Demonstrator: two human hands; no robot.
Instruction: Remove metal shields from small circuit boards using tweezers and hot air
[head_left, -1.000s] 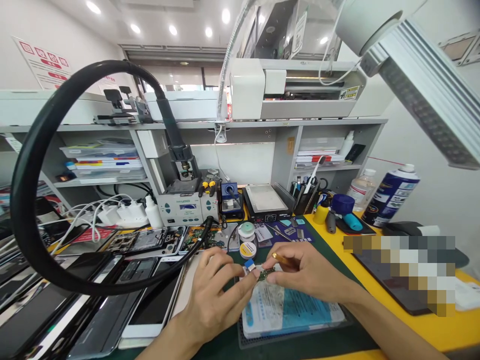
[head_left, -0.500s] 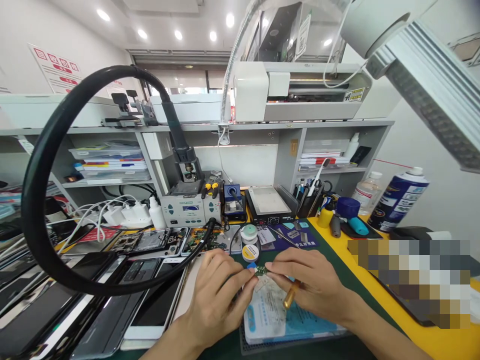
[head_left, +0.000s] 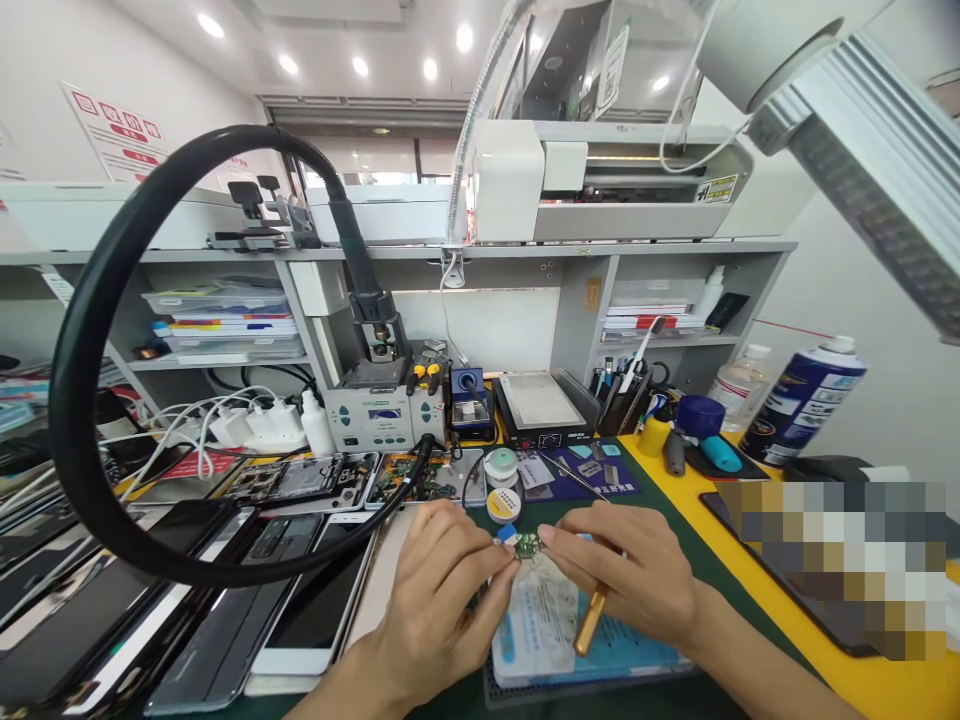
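Observation:
Between the thumb and forefinger of my left hand (head_left: 446,590) is a small green circuit board (head_left: 528,546), held just above a blue-and-white box (head_left: 536,625). A blue tab (head_left: 507,534) sticks up at the board's left end. My right hand (head_left: 626,560) is closed around a slim tool with a gold handle (head_left: 591,620), its rear end pointing down toward me. The right fingertips touch or nearly touch the board's right end. The tool's working tip is hidden by the fingers.
Several phones (head_left: 300,610) lie to the left under a thick black hose (head_left: 67,400). Behind my hands are round tins (head_left: 502,505), a purple mat (head_left: 577,470) and a soldering station (head_left: 382,415). A spray can (head_left: 806,400) stands at the right, with a lamp (head_left: 877,170) above.
My right fingers have shifted slightly off the board, so more of it shows. The gold handle has swung lower and a longer stretch is visible. The camera view has shifted slightly.

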